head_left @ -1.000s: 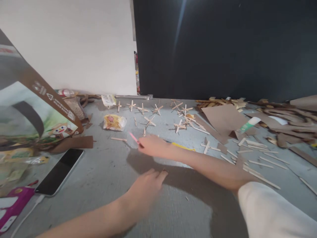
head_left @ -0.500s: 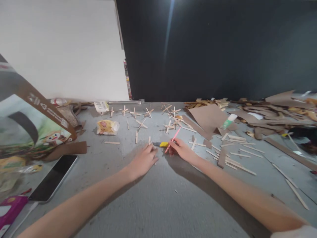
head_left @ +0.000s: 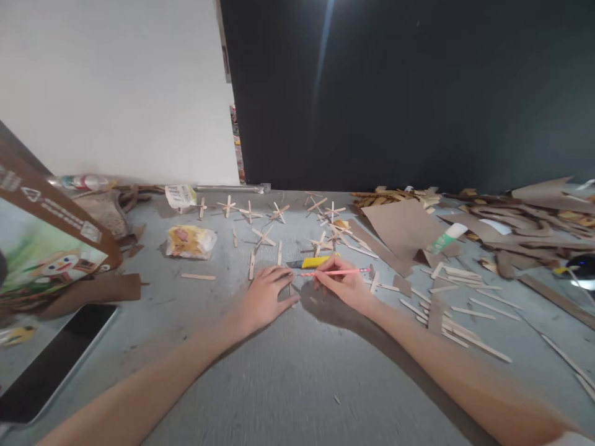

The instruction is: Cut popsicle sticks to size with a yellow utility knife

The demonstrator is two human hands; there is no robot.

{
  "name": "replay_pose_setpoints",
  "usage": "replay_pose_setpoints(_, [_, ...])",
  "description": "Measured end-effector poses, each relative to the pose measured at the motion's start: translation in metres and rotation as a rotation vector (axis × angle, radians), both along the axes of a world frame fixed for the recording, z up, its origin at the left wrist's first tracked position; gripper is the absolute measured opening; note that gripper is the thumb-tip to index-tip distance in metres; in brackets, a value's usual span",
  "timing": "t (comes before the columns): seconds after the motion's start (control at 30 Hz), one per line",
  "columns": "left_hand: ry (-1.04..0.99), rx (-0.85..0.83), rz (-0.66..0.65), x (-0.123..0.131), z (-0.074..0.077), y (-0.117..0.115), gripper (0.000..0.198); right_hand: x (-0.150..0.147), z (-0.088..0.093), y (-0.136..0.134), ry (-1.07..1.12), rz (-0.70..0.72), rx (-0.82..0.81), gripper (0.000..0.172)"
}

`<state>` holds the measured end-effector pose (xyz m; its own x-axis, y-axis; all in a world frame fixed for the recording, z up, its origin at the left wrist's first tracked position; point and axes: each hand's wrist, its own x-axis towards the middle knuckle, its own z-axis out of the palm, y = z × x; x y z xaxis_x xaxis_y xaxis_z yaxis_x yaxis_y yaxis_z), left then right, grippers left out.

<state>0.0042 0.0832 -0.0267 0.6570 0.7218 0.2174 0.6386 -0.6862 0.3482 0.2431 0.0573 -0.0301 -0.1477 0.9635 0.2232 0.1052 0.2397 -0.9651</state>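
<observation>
My right hand (head_left: pixel 343 284) grips a pink pencil (head_left: pixel 339 272), held nearly level with its tip pointing left toward my other hand. My left hand (head_left: pixel 267 294) rests on the grey tabletop (head_left: pixel 279 384) with the fingers stretched forward and the thumb apart. A light wooden craft stick (head_left: pixel 279 253) lies just beyond its fingertips; whether they touch is unclear. Just behind the pencil lies a yellow utility knife (head_left: pixel 317 262). What is under the left fingers is hidden.
Crossed craft sticks (head_left: pixel 277 212) stand in a row at the back. Loose sticks (head_left: pixel 469 331) and brown cardboard (head_left: pixel 395 226) with a glue stick (head_left: pixel 449 236) lie right. Left are a snack packet (head_left: pixel 190 241), a phone (head_left: pixel 58 362) and a printed bag (head_left: pixel 56 229).
The pencil has swung from steeply slanted to nearly level, its tip now toward my left hand. My left fingers have spread out flatter. The view has shifted slightly.
</observation>
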Motion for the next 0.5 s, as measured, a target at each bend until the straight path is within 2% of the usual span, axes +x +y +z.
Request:
replay_pose_setpoints(0.07, [-0.025, -0.036, 0.014, 0.0, 0.002, 0.0, 0.047, 0.001, 0.001, -0.005, -0.026, 0.089, 0.008, 0.029])
replay_pose_setpoints(0.2, [-0.021, -0.075, 0.003, -0.004, -0.001, 0.004, 0.043, 0.005, -0.003, -0.006, -0.1, 0.226, 0.013, 0.031])
replay_pose_setpoints(0.4, [0.052, -0.122, -0.099, -0.012, 0.0, 0.009, 0.068, 0.008, 0.0, -0.006, -0.136, 0.207, -0.009, 0.032])
replay_pose_setpoints(0.5, [0.054, -0.132, -0.107, -0.012, 0.002, 0.01, 0.072, 0.005, 0.004, -0.009, -0.166, 0.245, 0.03, 0.031])
